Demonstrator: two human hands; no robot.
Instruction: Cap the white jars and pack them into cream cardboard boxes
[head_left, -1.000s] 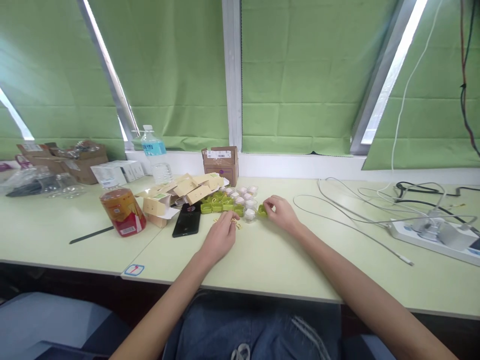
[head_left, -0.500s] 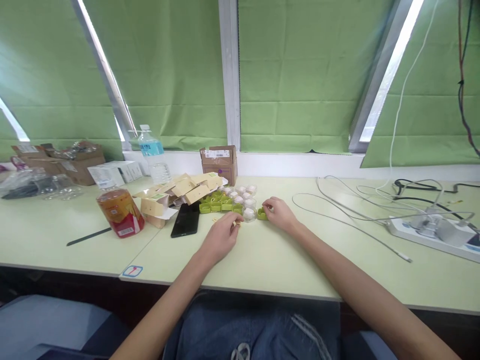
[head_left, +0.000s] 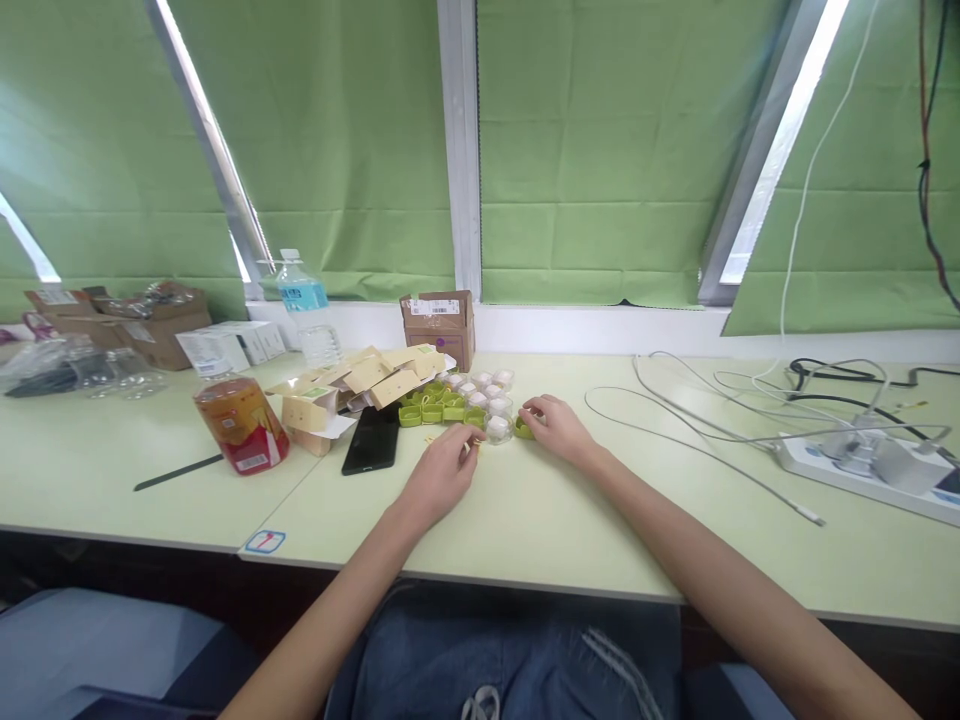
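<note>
My left hand [head_left: 442,473] rests on the pale green table [head_left: 525,520], fingers curled in a pinch over small yellow bits beside the clear round containers [head_left: 491,395]. What the pinch holds is too small to name. My right hand [head_left: 555,428] lies just right of them, fingers closed on a small green plastic piece [head_left: 523,430]. A row of green plastic pieces [head_left: 435,408] sits left of the containers.
A black phone [head_left: 373,440], a red-labelled bottle [head_left: 238,425], flat cardboard boxes [head_left: 360,380], a water bottle [head_left: 304,305] and a brown box [head_left: 440,322] stand left and behind. White cables [head_left: 712,420] and a power strip [head_left: 862,460] lie to the right.
Both hands have shifted only slightly; the left hand's fingertips have edged right toward the clear containers. Nothing else moved.
</note>
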